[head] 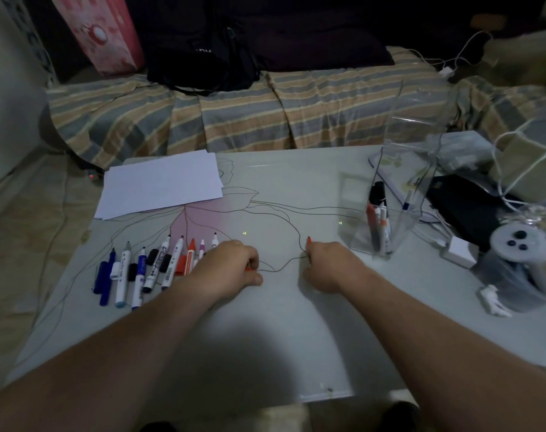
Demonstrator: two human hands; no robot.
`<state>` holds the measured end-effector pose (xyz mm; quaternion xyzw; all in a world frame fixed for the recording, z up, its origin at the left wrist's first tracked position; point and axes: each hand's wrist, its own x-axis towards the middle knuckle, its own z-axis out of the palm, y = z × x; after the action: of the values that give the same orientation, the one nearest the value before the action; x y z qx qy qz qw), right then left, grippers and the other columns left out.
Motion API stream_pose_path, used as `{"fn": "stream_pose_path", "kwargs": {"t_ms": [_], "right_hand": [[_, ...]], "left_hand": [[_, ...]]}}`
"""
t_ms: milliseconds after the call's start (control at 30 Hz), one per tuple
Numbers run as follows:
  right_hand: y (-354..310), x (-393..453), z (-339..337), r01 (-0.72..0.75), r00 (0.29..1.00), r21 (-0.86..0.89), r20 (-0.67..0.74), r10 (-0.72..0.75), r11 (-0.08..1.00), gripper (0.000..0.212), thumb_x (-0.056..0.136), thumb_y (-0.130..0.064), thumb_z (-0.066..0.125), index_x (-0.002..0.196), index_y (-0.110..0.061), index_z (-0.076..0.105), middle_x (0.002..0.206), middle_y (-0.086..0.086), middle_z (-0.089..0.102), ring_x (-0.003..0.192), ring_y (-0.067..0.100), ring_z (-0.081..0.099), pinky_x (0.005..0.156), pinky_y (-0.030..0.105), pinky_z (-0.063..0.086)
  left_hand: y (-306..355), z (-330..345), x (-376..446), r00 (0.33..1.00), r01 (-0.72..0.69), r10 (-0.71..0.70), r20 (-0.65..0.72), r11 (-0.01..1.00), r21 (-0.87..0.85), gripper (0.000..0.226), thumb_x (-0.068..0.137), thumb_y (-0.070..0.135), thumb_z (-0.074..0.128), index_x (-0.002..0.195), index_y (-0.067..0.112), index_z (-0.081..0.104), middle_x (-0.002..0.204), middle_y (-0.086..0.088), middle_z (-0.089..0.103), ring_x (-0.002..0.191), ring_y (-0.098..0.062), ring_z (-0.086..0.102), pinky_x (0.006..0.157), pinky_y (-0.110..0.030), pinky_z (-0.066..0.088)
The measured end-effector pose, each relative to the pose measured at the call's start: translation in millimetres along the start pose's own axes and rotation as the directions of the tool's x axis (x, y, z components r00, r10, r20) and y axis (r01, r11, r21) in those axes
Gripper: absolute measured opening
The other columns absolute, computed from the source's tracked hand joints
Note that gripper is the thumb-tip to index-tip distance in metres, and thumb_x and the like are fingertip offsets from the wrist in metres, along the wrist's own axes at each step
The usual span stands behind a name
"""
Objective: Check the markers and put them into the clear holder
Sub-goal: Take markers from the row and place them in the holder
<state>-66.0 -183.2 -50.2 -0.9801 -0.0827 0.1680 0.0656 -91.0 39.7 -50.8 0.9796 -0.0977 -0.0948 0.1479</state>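
Observation:
My right hand is closed around a red marker; only its uncapped tip shows, pointing away from me above the fist. A little to its left, my left hand is fisted on a small red piece, apparently the marker's cap. Several uncapped markers in blue, black, white, red and purple lie in a row on the table just left of my left hand, with loose caps among them. The clear holder stands to the right of my right hand and has a few markers upright in it.
A stack of white paper lies at the table's back left. At the right are a white controller, a white charger, a black case, plastic bags and a small white figurine. A striped bed lies beyond the table.

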Motion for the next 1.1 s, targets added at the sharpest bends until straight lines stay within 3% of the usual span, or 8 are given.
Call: {"fn": "stream_pose_path", "kwargs": {"t_ms": [100, 233, 533, 700, 800, 900, 1033, 1100], "right_hand": [[15, -7, -5, -0.025, 0.999, 0.075, -0.038, 0.028, 0.997, 0.024, 0.094, -0.031, 0.055, 0.109, -0.015, 0.046, 0.113, 0.017, 0.062, 0.095, 0.033, 0.059, 0.071, 0.034, 0.042], [23, -11, -6, -0.01, 0.997, 0.163, -0.076, 0.023, 0.987, 0.055, 0.081, -0.039, 0.079, 0.109, -0.017, 0.037, 0.106, 0.011, 0.058, 0.089, 0.027, 0.051, 0.07, 0.034, 0.039], [25, -5, -5, 0.028, 0.983, 0.173, -0.186, 0.005, 0.984, 0.023, 0.092, -0.019, 0.054, 0.113, -0.011, 0.058, 0.106, 0.015, 0.064, 0.1, 0.034, 0.061, 0.075, 0.036, 0.048], [22, -9, -12, 0.115, 0.963, 0.253, -0.266, -0.045, 0.961, 0.025, 0.095, -0.019, 0.051, 0.119, -0.017, 0.057, 0.102, 0.004, 0.045, 0.098, 0.03, 0.054, 0.081, 0.036, 0.044], [18, -13, -20, 0.147, 0.944, 0.302, -0.326, -0.043, 0.942, 0.019, 0.095, -0.03, 0.053, 0.111, -0.02, 0.057, 0.097, 0.002, 0.052, 0.089, 0.025, 0.05, 0.074, 0.035, 0.041], [14, -19, -28, 0.168, 0.929, 0.305, -0.366, -0.047, 0.938, 0.024, 0.092, -0.051, 0.053, 0.098, -0.029, 0.06, 0.089, -0.003, 0.064, 0.084, 0.022, 0.058, 0.071, 0.035, 0.05], [5, -28, -31, 0.226, 0.895, 0.154, -0.423, -0.142, 0.962, 0.035, 0.086, -0.064, 0.052, 0.098, -0.033, 0.063, 0.086, -0.009, 0.067, 0.087, 0.019, 0.062, 0.069, 0.035, 0.054], [-2, -30, -32, 0.264, 0.872, 0.102, -0.449, -0.192, 0.959, 0.035, 0.086, -0.066, 0.051, 0.098, -0.035, 0.063, 0.084, -0.01, 0.066, 0.088, 0.019, 0.061, 0.065, 0.032, 0.049]], "left_hand": [[5, 0, 0, 1.0, -0.006, 0.006, 0.011, 0.998, -0.059, 0.042, 0.068, 0.046, 0.086, 0.102, 0.03, 0.069, 0.094, 0.007, 0.055, 0.088, -0.014, 0.054, 0.071, -0.029, 0.042], [2, -5, 0, 0.999, 0.038, -0.037, 0.032, 0.998, -0.04, 0.049, 0.061, 0.038, 0.09, 0.105, 0.029, 0.07, 0.095, 0.008, 0.063, 0.09, -0.013, 0.059, 0.074, -0.028, 0.046], [10, -10, -5, 0.991, 0.114, -0.118, 0.056, 0.991, 0.075, 0.032, 0.065, 0.033, 0.088, 0.092, 0.022, 0.074, 0.093, 0.002, 0.07, 0.091, -0.019, 0.064, 0.074, -0.029, 0.052], [19, -13, -11, 0.99, 0.061, -0.096, -0.106, 0.953, -0.297, 0.025, 0.07, 0.025, 0.084, 0.086, 0.03, 0.065, 0.085, 0.011, 0.071, 0.08, -0.007, 0.066, 0.067, -0.023, 0.05], [20, -16, -9, 0.967, 0.02, -0.133, -0.218, 0.891, -0.453, 0.028, 0.071, 0.016, 0.086, 0.085, 0.027, 0.064, 0.09, 0.01, 0.074, 0.083, -0.007, 0.07, 0.077, -0.021, 0.052], [18, -18, -10, 0.957, 0.026, -0.159, -0.242, 0.881, -0.473, 0.026, 0.077, 0.005, 0.079, 0.084, 0.026, 0.066, 0.092, 0.008, 0.076, 0.08, 0.001, 0.07, 0.07, -0.004, 0.044], [15, -19, -10, 0.96, 0.004, -0.13, -0.247, 0.891, -0.453, 0.03, 0.078, 0.002, 0.074, 0.081, 0.03, 0.065, 0.089, 0.009, 0.076, 0.082, -0.004, 0.071, 0.077, -0.018, 0.054], [16, -22, -10, 0.963, 0.026, -0.131, -0.234, 0.914, -0.405, 0.028, 0.076, 0.01, 0.081, 0.082, 0.032, 0.065, 0.083, 0.013, 0.072, 0.077, 0.0, 0.065, 0.068, -0.015, 0.046]]}}
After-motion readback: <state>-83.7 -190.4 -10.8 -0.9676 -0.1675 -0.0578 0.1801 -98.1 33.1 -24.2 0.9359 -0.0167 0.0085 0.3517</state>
